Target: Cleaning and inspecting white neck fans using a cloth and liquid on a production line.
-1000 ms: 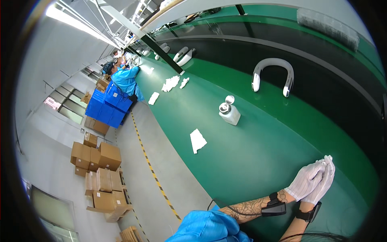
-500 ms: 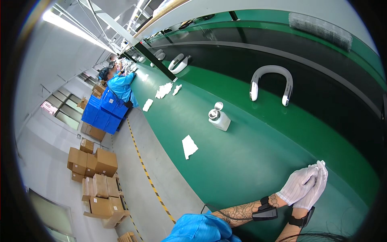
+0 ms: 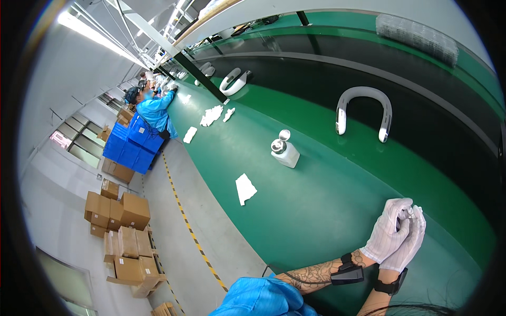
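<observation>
My left hand point(image 3: 387, 231) and my right hand point(image 3: 410, 243), both in white striped gloves, meet at the right of the green bench point(image 3: 311, 221), near the belt side. Their fingers are curled in and the palms face each other. A dark gap shows between left thumb and fingers; whatever lies inside is hidden. Ahead of them, on the belt, lies a white and grey U-shaped neck fan point(image 3: 363, 94), its ends toward me. To the left on the bench stand a white square pump bottle point(image 3: 287, 156) with a raised round metal lid and a white cloth piece point(image 3: 245, 189).
More crumpled white cloths point(image 3: 212, 116) lie farther along the bench. Another neck fan point(image 3: 235, 83) is by a dark shelf post point(image 3: 203, 79). A co-worker in blue point(image 3: 155, 110) sits beyond, near blue crates point(image 3: 132, 147). Cardboard boxes point(image 3: 126, 210) stand on the floor at left.
My left fingers have lifted and bent, opening a gap between the hands that were pressed flat together. The near neck fan has shifted right along the belt.
</observation>
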Motion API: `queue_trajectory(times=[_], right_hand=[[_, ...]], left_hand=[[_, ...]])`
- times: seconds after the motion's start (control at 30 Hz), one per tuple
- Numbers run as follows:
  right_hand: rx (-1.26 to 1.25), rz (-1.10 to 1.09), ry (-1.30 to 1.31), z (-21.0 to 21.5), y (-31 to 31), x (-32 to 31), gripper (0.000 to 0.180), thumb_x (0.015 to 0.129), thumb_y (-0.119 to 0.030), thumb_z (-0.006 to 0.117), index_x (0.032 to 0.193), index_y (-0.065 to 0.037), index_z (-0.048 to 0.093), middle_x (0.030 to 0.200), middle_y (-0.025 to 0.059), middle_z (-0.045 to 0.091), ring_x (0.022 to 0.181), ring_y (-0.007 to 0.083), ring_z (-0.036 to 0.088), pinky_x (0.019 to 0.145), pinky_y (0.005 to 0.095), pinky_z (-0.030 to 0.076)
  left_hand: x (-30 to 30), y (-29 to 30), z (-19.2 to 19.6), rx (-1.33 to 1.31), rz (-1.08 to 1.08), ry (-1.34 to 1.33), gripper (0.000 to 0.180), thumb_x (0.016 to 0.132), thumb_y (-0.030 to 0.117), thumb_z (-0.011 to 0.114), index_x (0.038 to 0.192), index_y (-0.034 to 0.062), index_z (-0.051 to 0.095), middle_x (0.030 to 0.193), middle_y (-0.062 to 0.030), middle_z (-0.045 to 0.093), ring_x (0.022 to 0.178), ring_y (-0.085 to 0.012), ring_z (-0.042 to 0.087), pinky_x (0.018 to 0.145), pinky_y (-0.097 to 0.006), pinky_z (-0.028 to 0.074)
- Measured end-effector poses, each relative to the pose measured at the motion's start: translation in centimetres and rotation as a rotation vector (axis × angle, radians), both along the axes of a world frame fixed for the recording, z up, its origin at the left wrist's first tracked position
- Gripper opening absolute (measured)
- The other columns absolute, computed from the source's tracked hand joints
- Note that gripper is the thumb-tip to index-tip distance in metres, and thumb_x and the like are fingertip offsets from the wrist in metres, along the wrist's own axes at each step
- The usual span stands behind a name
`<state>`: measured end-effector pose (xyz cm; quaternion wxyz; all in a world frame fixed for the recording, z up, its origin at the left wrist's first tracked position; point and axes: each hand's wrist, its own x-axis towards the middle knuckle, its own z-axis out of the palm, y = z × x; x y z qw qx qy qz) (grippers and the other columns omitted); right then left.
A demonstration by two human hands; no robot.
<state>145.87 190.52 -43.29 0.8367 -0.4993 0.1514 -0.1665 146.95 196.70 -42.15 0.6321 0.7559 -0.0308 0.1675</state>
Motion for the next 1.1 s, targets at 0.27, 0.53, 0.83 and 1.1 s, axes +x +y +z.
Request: queue_trajectory(times=[0.27, 0.53, 0.83, 1.1], right_hand=[[0.073, 0.036, 0.035, 0.6, 0.4, -0.8, 0.035, 0.113, -0.028, 0.052, 0.129, 0.000, 0.064, 0.129, 0.0086, 0.064, 0.119, 0.0188, 0.062, 0.105, 0.0350, 0.050], [-0.030, -0.007, -0.022, -0.8, -0.2, -0.3, 0.026, 0.112, -0.027, 0.054, 0.120, -0.003, 0.063, 0.116, 0.0046, 0.063, 0.110, 0.0147, 0.058, 0.098, 0.0327, 0.048], [-0.001, 0.111, -0.033, 1.2, 1.3, -0.3, 0.047, 0.112, -0.032, 0.058, 0.150, -0.006, 0.054, 0.103, 0.0025, 0.062, 0.086, 0.0103, 0.060, 0.078, 0.0275, 0.053], [-0.127, 0.167, -0.081, 1.5, 3.4, 0.2, 0.038, 0.100, -0.008, 0.074, 0.136, -0.002, 0.062, 0.120, 0.0060, 0.069, 0.105, 0.0127, 0.066, 0.093, 0.0292, 0.056]], left_hand=[[0.9, 1.1, -0.8, 0.256, 0.002, -0.208, 0.055, 0.088, 0.004, 0.072, 0.141, 0.0107, 0.060, 0.130, -0.0168, 0.062, 0.108, -0.0352, 0.065, 0.094, -0.044, 0.056], [1.3, 1.7, -1.3, 0.096, -0.253, -0.080, 0.035, 0.092, 0.008, 0.073, 0.127, 0.0066, 0.068, 0.116, -0.0145, 0.071, 0.105, -0.0336, 0.067, 0.091, -0.041, 0.057], [2.4, 7.0, 0.4, -0.485, -0.208, 0.110, 0.026, 0.105, 0.010, 0.068, 0.129, -0.0014, 0.066, 0.109, -0.0076, 0.073, 0.098, -0.0114, 0.067, 0.087, -0.026, 0.054], [2.5, 7.6, -0.3, -0.429, -0.223, 0.369, 0.022, 0.105, 0.006, 0.058, 0.120, -0.0014, 0.072, 0.115, -0.0092, 0.075, 0.103, -0.0164, 0.069, 0.095, -0.030, 0.056]])
